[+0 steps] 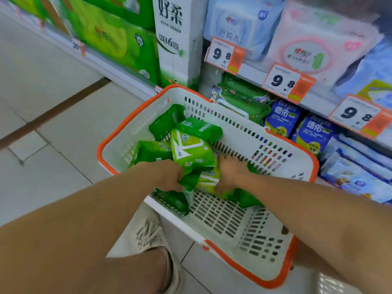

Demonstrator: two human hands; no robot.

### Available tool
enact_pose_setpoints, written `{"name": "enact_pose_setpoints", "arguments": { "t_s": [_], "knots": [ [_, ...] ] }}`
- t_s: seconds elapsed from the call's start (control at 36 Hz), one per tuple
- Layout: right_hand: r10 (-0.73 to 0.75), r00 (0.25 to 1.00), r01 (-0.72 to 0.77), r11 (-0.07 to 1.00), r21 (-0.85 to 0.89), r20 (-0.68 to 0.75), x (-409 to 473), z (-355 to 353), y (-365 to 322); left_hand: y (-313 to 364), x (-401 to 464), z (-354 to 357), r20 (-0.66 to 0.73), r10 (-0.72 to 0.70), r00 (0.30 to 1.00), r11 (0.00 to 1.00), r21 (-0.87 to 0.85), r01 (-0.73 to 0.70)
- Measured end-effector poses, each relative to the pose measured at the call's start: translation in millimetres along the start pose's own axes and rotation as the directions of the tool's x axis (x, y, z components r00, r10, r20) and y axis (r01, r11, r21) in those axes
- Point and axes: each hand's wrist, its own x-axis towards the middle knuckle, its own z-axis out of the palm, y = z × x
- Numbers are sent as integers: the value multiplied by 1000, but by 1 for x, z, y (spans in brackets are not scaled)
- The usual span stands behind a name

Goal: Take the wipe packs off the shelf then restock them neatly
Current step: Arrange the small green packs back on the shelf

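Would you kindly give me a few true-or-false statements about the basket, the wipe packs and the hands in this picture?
1. The green wipe packs lie jumbled in the basket. True.
2. The basket has blue rims. False: they are orange.
3. Both the left hand and right hand reach into the basket. True.
4. The shelf behind holds no green packs. False: a stack of green packs sits beside blue wipe packs.
5. The price tags read 9.8. True.

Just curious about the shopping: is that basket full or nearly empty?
Partly full. Several green wipe packs lie jumbled at the far end of the basket, while the slotted floor nearer the person is bare.
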Motion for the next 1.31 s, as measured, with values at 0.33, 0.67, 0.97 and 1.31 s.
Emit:
{"name": "enact_pose_setpoints", "arguments": {
  "t_s": [0.33, 0.67, 0.97, 1.31],
  "knots": [
    [-413, 896, 152, 633, -759, -165, -141, -197, 55, 46, -35, -66, 75, -128, 989, 674, -725, 142],
    [-18, 237, 592, 795, 129, -971, -281, -258, 92, 136, -161, -210, -565, -52, 824, -287, -782, -554],
    [264, 667, 744, -183, 643, -697, -286, -299, 92, 156, -225, -224, -702, -229, 674, -191, -647, -738],
    [368, 363, 788, 368, 493, -856, -314, -304, 118, 181, -200, -238, -827, -194, 527, 24, -541, -841]
  ]
}}
